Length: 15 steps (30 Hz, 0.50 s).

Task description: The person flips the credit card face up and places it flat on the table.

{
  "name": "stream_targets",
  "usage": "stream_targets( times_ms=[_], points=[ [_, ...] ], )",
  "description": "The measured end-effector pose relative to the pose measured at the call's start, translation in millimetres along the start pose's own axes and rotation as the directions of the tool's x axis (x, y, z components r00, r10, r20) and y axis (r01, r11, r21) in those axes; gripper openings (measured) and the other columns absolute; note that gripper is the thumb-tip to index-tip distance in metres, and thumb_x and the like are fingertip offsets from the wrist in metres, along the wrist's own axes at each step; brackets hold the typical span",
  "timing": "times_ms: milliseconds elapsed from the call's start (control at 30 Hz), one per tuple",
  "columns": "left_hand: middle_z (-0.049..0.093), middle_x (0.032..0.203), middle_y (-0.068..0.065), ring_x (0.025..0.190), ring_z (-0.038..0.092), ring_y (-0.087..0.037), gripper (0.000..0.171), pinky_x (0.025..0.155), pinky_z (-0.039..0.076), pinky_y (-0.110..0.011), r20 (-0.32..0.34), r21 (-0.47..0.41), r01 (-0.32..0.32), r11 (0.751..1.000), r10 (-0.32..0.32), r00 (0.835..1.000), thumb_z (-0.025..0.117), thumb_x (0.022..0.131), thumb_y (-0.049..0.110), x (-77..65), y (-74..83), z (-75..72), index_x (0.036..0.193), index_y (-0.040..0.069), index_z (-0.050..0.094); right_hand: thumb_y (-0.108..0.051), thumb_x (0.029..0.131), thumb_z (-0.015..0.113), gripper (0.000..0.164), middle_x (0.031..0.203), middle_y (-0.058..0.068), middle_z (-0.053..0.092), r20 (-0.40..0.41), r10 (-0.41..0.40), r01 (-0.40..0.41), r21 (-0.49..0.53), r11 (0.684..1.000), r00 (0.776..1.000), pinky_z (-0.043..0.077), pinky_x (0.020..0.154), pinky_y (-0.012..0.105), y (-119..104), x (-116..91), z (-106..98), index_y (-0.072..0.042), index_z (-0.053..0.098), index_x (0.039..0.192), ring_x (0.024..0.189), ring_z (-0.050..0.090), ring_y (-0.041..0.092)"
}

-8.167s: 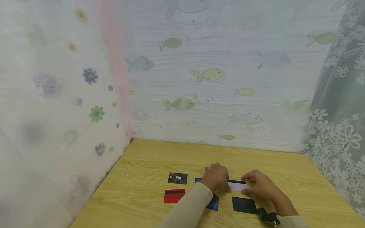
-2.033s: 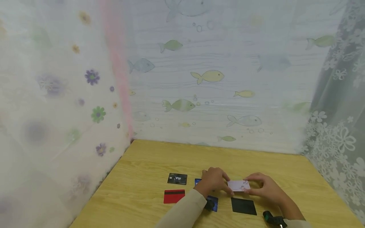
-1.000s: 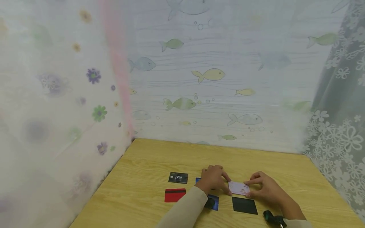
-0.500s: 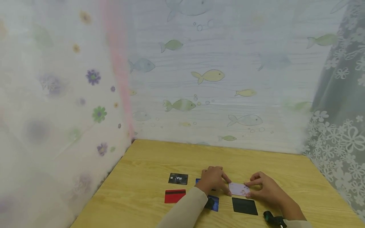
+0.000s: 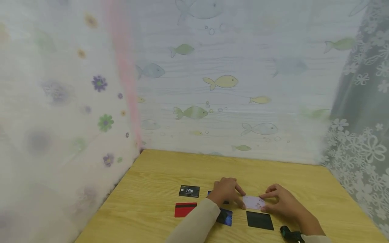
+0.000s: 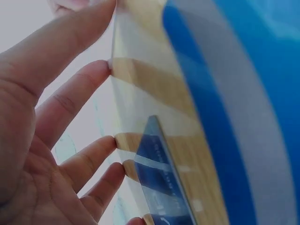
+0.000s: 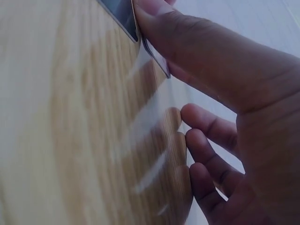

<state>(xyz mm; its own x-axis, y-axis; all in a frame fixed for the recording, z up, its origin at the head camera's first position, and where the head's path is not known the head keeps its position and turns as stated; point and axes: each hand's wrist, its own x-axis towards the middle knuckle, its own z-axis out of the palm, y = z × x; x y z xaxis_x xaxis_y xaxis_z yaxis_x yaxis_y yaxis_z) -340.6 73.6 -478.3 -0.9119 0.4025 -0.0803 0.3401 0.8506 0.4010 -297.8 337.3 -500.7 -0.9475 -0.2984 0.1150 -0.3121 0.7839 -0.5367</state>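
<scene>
A pale pink card (image 5: 254, 202) with a small flower print lies face up at the right of the table, between both hands. My left hand (image 5: 227, 191) holds its left end, thumb and forefinger at the corners. From the right, my right hand (image 5: 282, 202) pinches the other end between thumb and forefinger; in the right wrist view the thumb (image 7: 187, 37) sits over the card's edge (image 7: 157, 58). The other fingertips of each hand rest on the table. Just in front of the pink card lies a plain black card (image 5: 260, 220).
A black "Vip" card (image 5: 189, 191) and a red card (image 5: 185, 209) with a dark stripe lie on the left. A blue card (image 5: 226, 217) and another blue card (image 5: 209, 192) are partly covered by the left arm and hand. Printed curtains surround the wooden table (image 5: 170, 168).
Eight seconds ago the card between the hands showed a white side with a black stripe; now its pink flowered side faces up. It has since shifted slightly toward the black card.
</scene>
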Motion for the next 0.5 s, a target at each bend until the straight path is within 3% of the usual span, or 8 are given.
stream_targets(
  times_ms=[300,500],
  points=[
    [0.05,0.157,0.009,0.145,0.044,-0.033,0.036,0.113,0.034,-0.062,0.019,-0.176,-0.032,0.984,0.035,0.999,0.093,0.072,0.05,0.9,-7.5,-5.3,0.105,0.045,0.08,-0.048,0.082,0.085,0.048,0.117,0.003,0.063,0.016,-0.095,0.096,-0.033,0.995,0.995,0.053,0.081,0.038,2,-4,-5,-0.023,0.078,0.122,0.105,0.06,0.023],
    [0.051,0.157,0.004,0.145,0.045,-0.035,0.038,0.113,0.031,-0.069,-0.011,-0.184,-0.078,0.98,0.077,0.997,0.092,0.074,0.048,-9.9,-28.9,-17.9,0.11,0.041,0.08,-0.05,0.082,0.084,0.053,0.117,-0.002,0.066,0.013,-0.06,0.06,-0.022,0.998,0.998,0.055,0.085,0.04,-1,-3,-7,-0.022,0.076,0.126,0.107,0.062,0.022]
  ],
)
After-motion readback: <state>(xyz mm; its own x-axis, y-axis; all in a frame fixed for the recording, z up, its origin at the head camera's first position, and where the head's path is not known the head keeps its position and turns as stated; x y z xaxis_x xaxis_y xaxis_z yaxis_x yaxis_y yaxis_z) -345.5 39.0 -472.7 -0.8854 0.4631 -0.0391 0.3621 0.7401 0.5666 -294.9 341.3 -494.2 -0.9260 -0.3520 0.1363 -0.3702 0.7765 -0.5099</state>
